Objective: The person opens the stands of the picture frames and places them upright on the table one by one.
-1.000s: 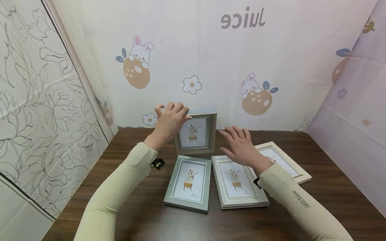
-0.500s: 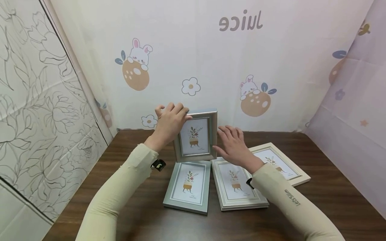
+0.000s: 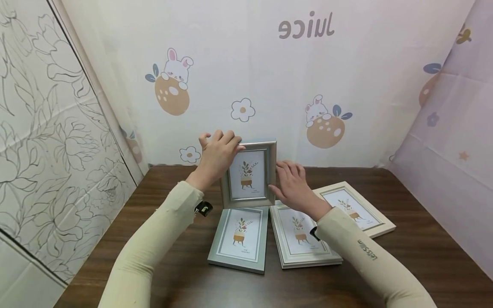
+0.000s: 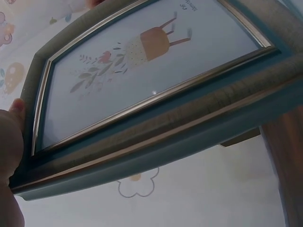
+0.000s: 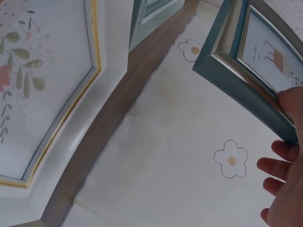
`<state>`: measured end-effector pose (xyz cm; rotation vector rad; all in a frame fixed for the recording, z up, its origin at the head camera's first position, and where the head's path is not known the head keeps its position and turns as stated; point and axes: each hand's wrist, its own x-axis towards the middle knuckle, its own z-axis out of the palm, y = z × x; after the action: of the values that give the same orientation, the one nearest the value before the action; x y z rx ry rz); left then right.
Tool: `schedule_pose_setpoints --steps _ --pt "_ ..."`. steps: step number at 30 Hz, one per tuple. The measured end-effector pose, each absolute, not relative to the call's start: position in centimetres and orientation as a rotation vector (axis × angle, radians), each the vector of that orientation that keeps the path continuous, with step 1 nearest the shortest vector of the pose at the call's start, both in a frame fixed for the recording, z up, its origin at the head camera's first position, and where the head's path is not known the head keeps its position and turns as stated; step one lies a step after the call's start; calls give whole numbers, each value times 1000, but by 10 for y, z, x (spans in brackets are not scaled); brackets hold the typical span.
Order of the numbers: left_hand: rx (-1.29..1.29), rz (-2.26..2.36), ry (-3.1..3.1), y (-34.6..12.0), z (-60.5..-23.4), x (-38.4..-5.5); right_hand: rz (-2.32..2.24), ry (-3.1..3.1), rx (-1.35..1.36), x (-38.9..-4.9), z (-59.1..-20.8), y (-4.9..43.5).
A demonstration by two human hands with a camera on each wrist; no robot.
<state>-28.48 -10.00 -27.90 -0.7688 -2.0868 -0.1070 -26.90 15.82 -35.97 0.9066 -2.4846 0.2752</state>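
Observation:
A silvery-brown picture frame (image 3: 248,174) with blue-green sides is held upright behind the other frames. My left hand (image 3: 217,158) grips its upper left corner. On its right edge, my right hand (image 3: 293,185) has the thumb over the front and the fingers at the side. The right wrist view shows that thumb and the index finger pinching the edge of the frame (image 5: 258,75), the other fingers spread below. In front lies a grey-green picture frame (image 3: 239,237). White picture frames (image 3: 302,233) lie stacked beside it, partly beneath my right forearm.
A cream picture frame (image 3: 352,209) lies slanted at the right, partly covered by my right hand and arm. The wooden table (image 3: 177,265) ends at a printed curtain (image 3: 269,85) behind. A flower-patterned panel (image 3: 50,128) stands on the left.
My right hand has moved left and taken hold of the upright frame's right edge. The frame's lower edge has come nearer me; my left hand keeps its grip.

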Motion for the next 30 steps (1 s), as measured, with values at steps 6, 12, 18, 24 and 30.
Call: schedule_pose_setpoints --steps 6,12,18,24,30 --pt "-790 -144 -2082 -99 -282 -296 271 -2486 883 -279 -363 155" --pt "-780 -152 -2104 -95 -284 -310 283 -2473 846 -291 -363 154" --pt "-748 -169 -2163 -95 -289 -320 334 -2529 808 -304 -366 149" --pt "-717 -157 -2270 -94 -293 -330 310 -2610 744 -315 -371 144" --pt "-673 -148 -2365 -91 -296 -338 269 -2651 709 -325 -374 141"
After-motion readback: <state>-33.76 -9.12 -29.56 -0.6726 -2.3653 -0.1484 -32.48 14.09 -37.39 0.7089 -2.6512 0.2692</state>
